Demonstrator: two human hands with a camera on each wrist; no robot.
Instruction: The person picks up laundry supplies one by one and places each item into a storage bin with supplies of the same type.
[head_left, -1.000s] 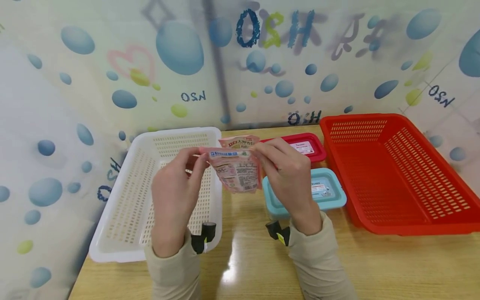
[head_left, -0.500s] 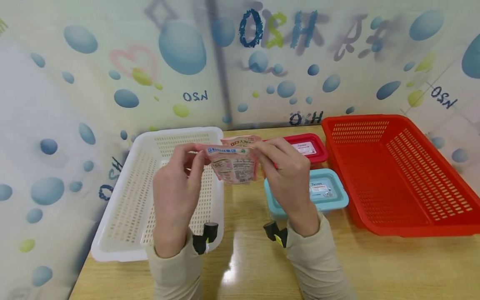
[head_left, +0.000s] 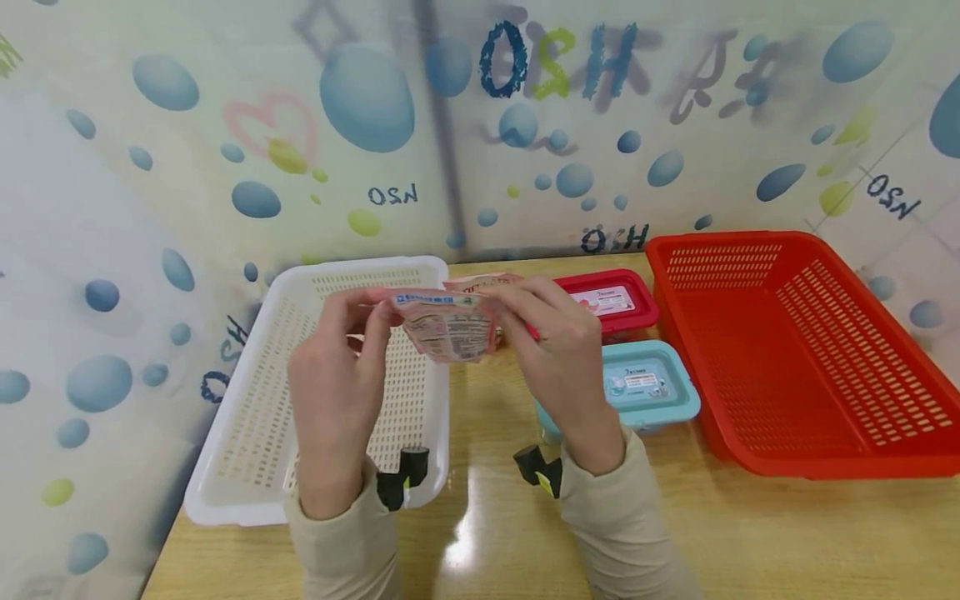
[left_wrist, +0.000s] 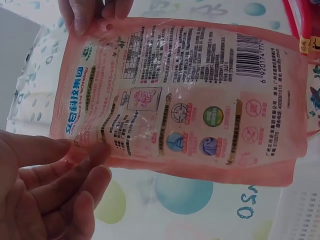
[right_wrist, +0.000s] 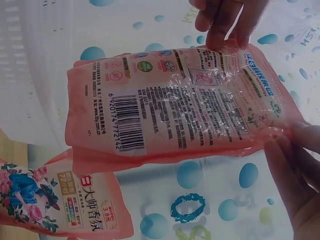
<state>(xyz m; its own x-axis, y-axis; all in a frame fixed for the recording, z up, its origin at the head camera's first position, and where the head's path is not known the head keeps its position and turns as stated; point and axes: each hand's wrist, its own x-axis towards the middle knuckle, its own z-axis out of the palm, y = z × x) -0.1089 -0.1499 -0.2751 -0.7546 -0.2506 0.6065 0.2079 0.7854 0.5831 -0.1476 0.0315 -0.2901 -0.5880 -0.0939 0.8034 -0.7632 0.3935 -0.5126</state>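
Note:
A pink detergent pouch (head_left: pixel 447 327) hangs in the air between both hands, its printed back with a barcode (left_wrist: pixel 250 58) turned toward me. My left hand (head_left: pixel 333 392) pinches its top left corner between thumb and fingers. At the opposite top corner, the right hand (head_left: pixel 558 367) pinches the same edge. In the right wrist view the held pouch (right_wrist: pixel 165 105) looks flat and smooth, its top seal stretched between the two hands. Behind it, a second pink pouch (right_wrist: pixel 65 200) with a flower-and-figure front is partly hidden; only its top shows in the head view.
On the left of the wooden table (head_left: pixel 495 517) stands a white perforated basket (head_left: pixel 247 417). A red basket (head_left: pixel 780 367) is at the right. Between them lie a red-lidded box (head_left: pixel 633 304) and a light-blue-lidded box (head_left: pixel 652 383), partly behind the right hand.
Both hands have shifted slightly left with the pouch, which has risen a little and tilted so less of its back shows. More of the blue lid is uncovered.

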